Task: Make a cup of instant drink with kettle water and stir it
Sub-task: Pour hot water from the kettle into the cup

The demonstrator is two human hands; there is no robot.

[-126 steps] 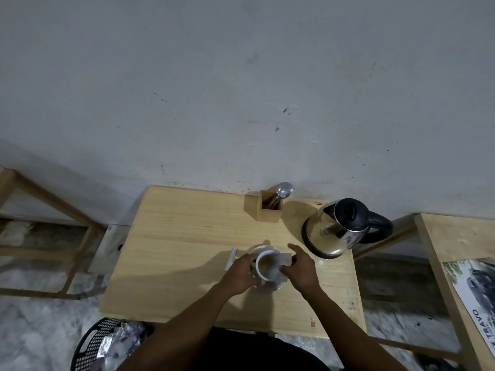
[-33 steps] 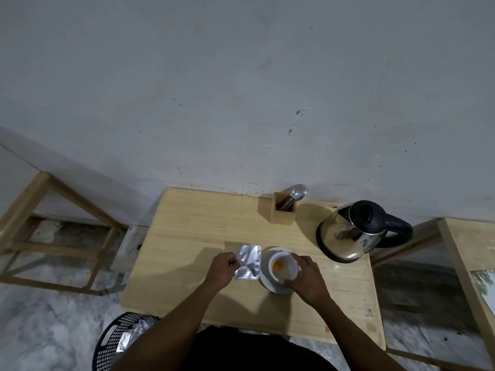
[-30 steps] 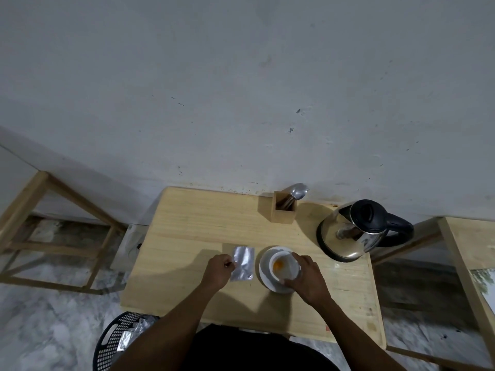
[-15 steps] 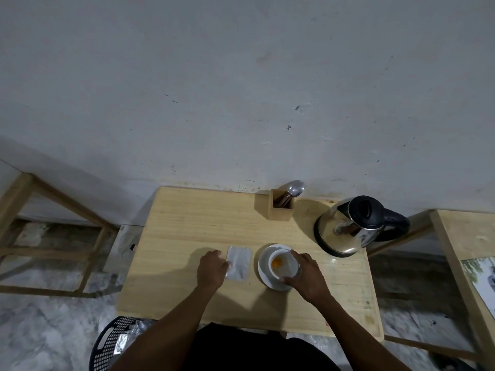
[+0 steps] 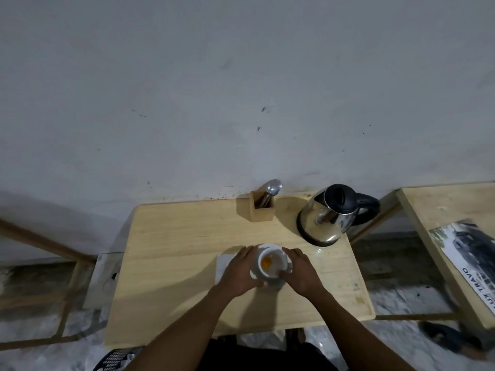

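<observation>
From where I sit, the powder step looks done and the water step is next. At far left, off the pale wooden table (image 5: pixel 171 263), a black mesh basket (image 5: pixel 112 361) peeks in at the bottom edge. On the tabletop, the flat silvery sachet (image 5: pixel 221 266) lies partly under my left hand (image 5: pixel 239 274), whose fingers are loosely spread and curved against the left side of the small white ceramic cup (image 5: pixel 270 265). The cup sits on a white saucer (image 5: pixel 273 282) and holds only a spot of orange powder; no water yet. My right hand (image 5: pixel 300 271) cups its other side, fingers curled with the thumb at the near rim.

Behind the cup, a small wooden holder (image 5: pixel 262 210) keeps a metal spoon (image 5: pixel 272 188) bowl-up for stirring. To the right stands the steel kettle with black lid and handle (image 5: pixel 330 215), well apart from the cup, nothing between them. I judge the right hand must let go and take the handle, which faces right.
</observation>
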